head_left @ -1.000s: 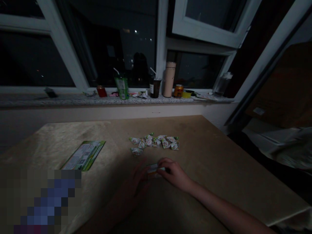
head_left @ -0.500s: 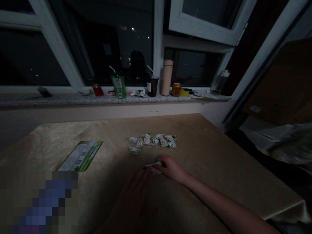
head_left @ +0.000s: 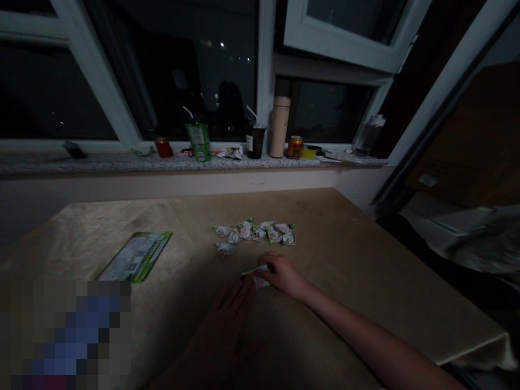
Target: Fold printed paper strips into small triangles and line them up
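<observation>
The room is dim. My right hand (head_left: 282, 273) rests on the tan table (head_left: 357, 260) with its fingers pinched on a small pale paper piece (head_left: 255, 273). My left hand (head_left: 227, 319) lies just below and left of it, fingers stretched toward the paper's near edge and touching or almost touching it. A little beyond the hands lies a cluster of several small folded paper shapes (head_left: 254, 234), white with green and red print.
A green printed leaflet (head_left: 137, 255) lies at the table's left. The window sill (head_left: 122, 161) behind holds a green drink carton (head_left: 198, 142), a dark cup (head_left: 255, 142), a tall beige flask (head_left: 280, 127), cans and a bottle (head_left: 368, 138). A blurred patch covers the lower left corner.
My left hand has slid back toward me and lower while its fingers stay near the paper. My right hand keeps its pinch on the paper. The view has shifted slightly.
</observation>
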Demonstrator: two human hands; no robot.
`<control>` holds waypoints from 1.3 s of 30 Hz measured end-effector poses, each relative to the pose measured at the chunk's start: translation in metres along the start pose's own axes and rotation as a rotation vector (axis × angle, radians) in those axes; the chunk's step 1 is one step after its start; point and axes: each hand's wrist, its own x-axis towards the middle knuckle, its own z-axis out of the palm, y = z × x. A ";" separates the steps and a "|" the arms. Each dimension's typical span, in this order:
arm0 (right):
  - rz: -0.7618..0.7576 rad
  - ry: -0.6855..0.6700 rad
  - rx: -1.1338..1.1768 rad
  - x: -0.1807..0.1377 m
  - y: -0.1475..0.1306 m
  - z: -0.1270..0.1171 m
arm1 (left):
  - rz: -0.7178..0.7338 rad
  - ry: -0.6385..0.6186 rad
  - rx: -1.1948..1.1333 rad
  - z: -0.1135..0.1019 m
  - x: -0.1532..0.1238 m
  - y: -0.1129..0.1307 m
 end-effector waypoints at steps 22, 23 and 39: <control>0.039 -0.029 -0.029 0.005 -0.005 -0.002 | 0.015 0.000 -0.045 -0.003 0.005 -0.004; 0.040 -0.028 -0.029 0.005 -0.005 -0.002 | 0.013 -0.001 -0.047 -0.004 0.005 -0.004; 0.031 -0.028 -0.026 0.006 -0.003 0.001 | 0.010 -0.041 -0.047 -0.007 0.008 -0.002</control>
